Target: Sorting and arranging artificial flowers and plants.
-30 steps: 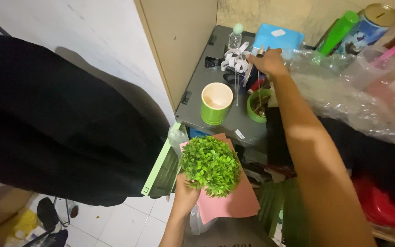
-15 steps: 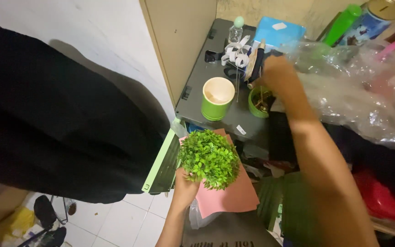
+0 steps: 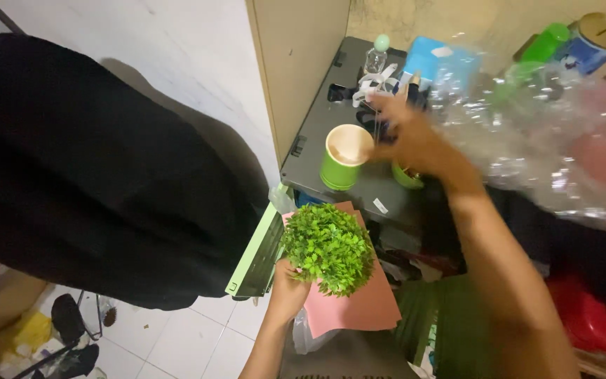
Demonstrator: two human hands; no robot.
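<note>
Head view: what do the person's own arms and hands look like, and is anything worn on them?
Both forearms are bare as far as the frame shows; no sleeves, gloves, watch or bracelet are visible. The left hand shows no rings. The right hand is motion-blurred, so small details such as rings cannot be told.

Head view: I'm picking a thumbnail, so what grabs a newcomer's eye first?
The bushy green plant ball, low centre, held from below by the left hand with a pink sheet under it. Above it, the blurred right hand reaches beside a green cup on the grey case.
</note>
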